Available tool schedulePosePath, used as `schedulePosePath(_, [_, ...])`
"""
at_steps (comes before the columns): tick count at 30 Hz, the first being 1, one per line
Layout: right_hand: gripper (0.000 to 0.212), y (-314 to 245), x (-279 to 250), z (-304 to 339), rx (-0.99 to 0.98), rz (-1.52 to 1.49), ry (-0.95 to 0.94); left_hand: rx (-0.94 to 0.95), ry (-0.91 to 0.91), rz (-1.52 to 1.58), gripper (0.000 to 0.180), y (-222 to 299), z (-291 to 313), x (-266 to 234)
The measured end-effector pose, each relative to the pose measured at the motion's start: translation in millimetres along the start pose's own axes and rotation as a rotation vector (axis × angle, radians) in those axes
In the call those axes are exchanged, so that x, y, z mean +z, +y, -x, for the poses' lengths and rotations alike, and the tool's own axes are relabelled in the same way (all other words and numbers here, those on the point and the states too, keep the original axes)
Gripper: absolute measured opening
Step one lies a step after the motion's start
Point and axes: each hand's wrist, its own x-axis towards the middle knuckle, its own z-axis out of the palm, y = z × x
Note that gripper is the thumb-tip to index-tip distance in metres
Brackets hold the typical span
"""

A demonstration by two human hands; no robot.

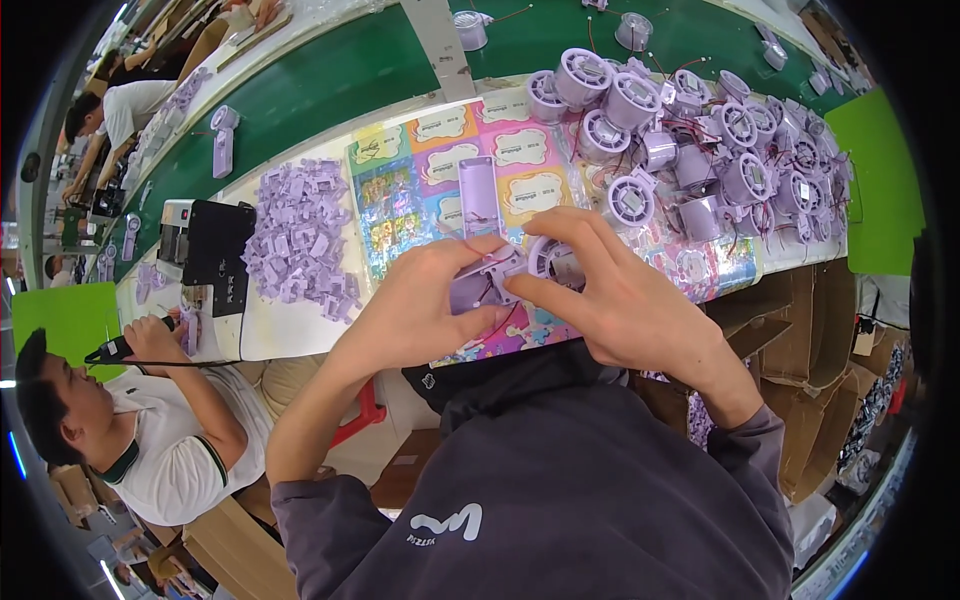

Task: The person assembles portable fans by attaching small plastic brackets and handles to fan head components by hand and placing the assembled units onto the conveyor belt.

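Two hands joining small lilac plastic fan parts over a cluttered tabletop [300, 340].

Largest first: the tabletop carries a colourful patterned sheet [420, 170], a heap of round fan housings [720, 150] with thin red wires, and a pile of small lilac clips [300, 235]. At centre, above the sheet's near edge, the left hand [425, 305] has its fingers closed on a flat lilac handle piece [478, 290]; the right hand [610, 295] pinches a round slotted fan housing [553, 262] against it. Both parts look light, rigid and smooth; the wires seem fragile, so grip the rims.
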Motion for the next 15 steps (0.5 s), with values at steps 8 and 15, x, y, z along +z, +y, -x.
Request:
schedulePosePath(8, [0.034, -1, 9, -7, -0.042, 0.073, 0.082, -0.089, 0.149, 0.335, 0.041, -5, 0, 10])
schedulePosePath(15, [0.044, 3, 19, -22, -0.041, -0.004, 0.227, -0.03, 0.145, 0.353, 0.044, -22, -10, -10])
